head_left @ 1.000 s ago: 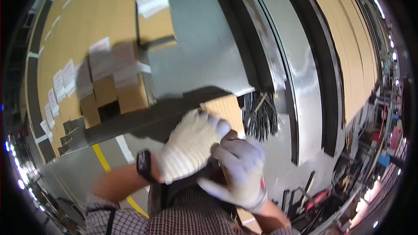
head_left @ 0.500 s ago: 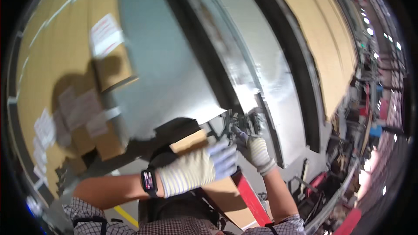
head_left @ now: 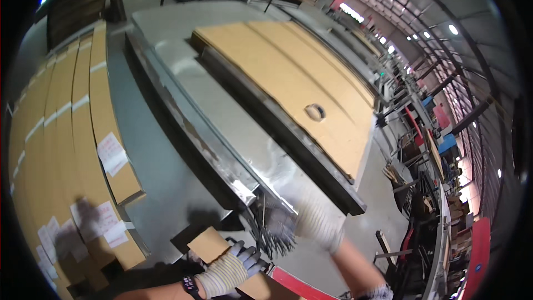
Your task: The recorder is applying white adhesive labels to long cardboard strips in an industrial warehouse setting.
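Note:
My left hand (head_left: 226, 271), in a striped knit glove with grey-blue fingers, is low in the view beside a small cardboard piece (head_left: 209, 244). Its fingers are spread a little and bent over the dark edge of a stand; no held object shows in them. My right hand (head_left: 319, 222), in a similar glove, is over the near end of the long metal panels. Motion smears its fingers, so their grip is unclear. Just left of that hand, a bundle of thin dark strips (head_left: 273, 240) fans downward; whether the hand touches it cannot be told.
Long flat cartons (head_left: 83, 128) with white labels lie along the left. Grey metal panels (head_left: 233, 116) run away from me, and a cardboard sheet (head_left: 288, 72) on the right bears a tape roll (head_left: 315, 112). A red bar (head_left: 300, 284) crosses near my body. Racks and equipment line the right.
The view has tilted up and shows more of the panels and hall. My left hand has gone from stretched across the front to beside the cardboard piece. My right hand is now smeared by motion.

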Available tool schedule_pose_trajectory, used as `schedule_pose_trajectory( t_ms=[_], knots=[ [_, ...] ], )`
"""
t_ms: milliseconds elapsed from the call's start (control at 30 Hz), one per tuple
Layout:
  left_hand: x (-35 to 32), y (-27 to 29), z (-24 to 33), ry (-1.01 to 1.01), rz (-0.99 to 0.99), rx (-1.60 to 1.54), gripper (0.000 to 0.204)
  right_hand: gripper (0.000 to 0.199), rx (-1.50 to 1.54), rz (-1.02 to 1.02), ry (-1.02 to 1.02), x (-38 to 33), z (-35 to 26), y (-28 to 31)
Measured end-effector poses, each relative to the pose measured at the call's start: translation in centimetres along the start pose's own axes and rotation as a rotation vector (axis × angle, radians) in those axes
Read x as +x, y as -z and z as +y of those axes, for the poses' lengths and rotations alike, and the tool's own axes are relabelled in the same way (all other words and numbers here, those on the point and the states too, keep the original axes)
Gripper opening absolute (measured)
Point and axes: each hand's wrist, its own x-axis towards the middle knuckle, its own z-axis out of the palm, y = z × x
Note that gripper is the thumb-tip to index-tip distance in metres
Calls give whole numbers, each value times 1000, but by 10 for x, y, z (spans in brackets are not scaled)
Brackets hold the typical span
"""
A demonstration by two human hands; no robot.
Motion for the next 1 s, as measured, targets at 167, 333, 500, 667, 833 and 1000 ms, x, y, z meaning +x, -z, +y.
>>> schedule_pose_trajectory(
  t_ms=[167,333,500,667,833,1000],
  knots=[
    [70,-43,121,-265,64,-40,55,38,709,-501,-162,-276,7,-200],
    [98,-31,187,-139,-449,-308,71,55,1663,1005,-368,-539,166,-338],
    [23,-27,302,-135,-540,-422,95,58,1401,1136,-414,-637,138,-326],
    [-95,-57,328,54,-90,-185,105,61,1060,812,-302,-643,87,-283],
    [-175,-93,348,382,367,-464,133,64,605,339,-125,-579,43,-274],
    [-186,-143,397,387,678,-2114,76,53,591,218,130,-455,27,-364]
  ],
)
